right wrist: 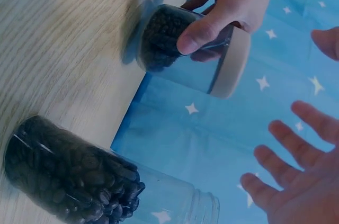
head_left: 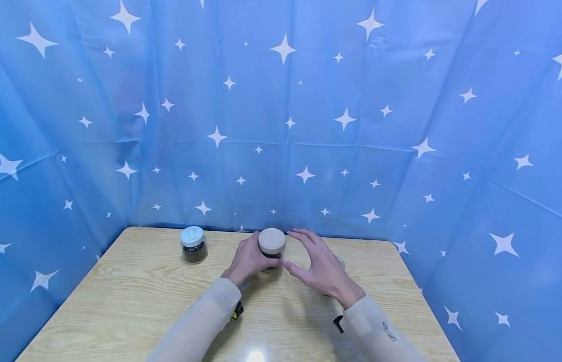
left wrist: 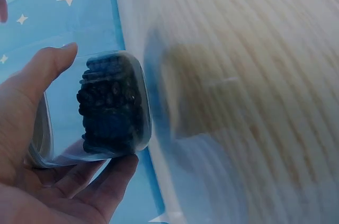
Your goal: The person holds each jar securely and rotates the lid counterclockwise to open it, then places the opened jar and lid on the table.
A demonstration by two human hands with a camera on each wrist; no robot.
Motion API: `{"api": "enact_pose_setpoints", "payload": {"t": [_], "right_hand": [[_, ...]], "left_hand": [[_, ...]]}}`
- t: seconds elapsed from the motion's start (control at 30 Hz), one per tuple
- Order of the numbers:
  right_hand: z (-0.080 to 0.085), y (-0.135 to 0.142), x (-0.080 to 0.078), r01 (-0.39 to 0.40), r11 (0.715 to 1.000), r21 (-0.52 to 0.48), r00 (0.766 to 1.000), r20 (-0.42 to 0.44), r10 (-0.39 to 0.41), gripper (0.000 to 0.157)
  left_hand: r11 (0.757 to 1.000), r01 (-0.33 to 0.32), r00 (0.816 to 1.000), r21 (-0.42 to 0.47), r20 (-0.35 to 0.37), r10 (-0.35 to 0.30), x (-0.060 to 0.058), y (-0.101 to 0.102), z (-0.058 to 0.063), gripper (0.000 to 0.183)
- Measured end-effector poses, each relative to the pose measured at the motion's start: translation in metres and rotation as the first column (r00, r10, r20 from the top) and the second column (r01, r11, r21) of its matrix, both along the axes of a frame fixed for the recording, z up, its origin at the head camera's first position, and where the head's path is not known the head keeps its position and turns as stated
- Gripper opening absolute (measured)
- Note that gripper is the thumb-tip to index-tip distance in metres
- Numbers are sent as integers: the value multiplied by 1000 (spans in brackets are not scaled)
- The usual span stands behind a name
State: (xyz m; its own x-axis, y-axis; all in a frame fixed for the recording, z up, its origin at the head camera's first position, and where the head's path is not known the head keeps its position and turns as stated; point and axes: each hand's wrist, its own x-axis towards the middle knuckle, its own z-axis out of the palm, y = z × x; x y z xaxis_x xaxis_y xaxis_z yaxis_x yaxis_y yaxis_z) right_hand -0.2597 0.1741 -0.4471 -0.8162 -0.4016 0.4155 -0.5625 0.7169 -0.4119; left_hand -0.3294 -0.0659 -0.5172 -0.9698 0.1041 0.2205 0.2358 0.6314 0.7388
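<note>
My left hand (head_left: pixel 249 260) grips a clear jar (left wrist: pixel 108 105) round its side, thumb on one side and fingers on the other. Dark beans fill its lower part, and a pale beige lid (head_left: pixel 271 241) covers it. In the right wrist view the jar appears slightly raised, with a shadow on the tabletop beside it. To the right of the lid, my right hand (head_left: pixel 323 269) has its fingers spread and touches nothing. A taller, lidless jar (right wrist: pixel 74 173) of dark beans stands near the right hand, mostly hidden behind it in the head view.
Toward the table's back left stands another jar (head_left: pixel 194 251) with a light blue lid and dark contents. The wooden table (head_left: pixel 140 291) ends at a blue star-patterned curtain (head_left: pixel 253 110), which hangs along its back and sides.
</note>
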Motion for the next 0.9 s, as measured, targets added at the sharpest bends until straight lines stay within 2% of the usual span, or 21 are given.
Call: {"api": "enact_pose_setpoints", "payload": {"t": [0.27,0.57,0.9], "right_hand": [[1,-3,-1,-3,1000,-6,1000,-4,3,78],[5,-9,0,-37,999,-15,999,-22,36,74],[4,-20,-2,-72,997,-19,996,-50,71,72]], "left_hand": [[999,29,999,-20,-35,-29,11,4,14,95],[997,69,996,-39,-54,-72,26,3,24,85],[992,108,990,-60,-85,-113,43,2,35,86]]}}
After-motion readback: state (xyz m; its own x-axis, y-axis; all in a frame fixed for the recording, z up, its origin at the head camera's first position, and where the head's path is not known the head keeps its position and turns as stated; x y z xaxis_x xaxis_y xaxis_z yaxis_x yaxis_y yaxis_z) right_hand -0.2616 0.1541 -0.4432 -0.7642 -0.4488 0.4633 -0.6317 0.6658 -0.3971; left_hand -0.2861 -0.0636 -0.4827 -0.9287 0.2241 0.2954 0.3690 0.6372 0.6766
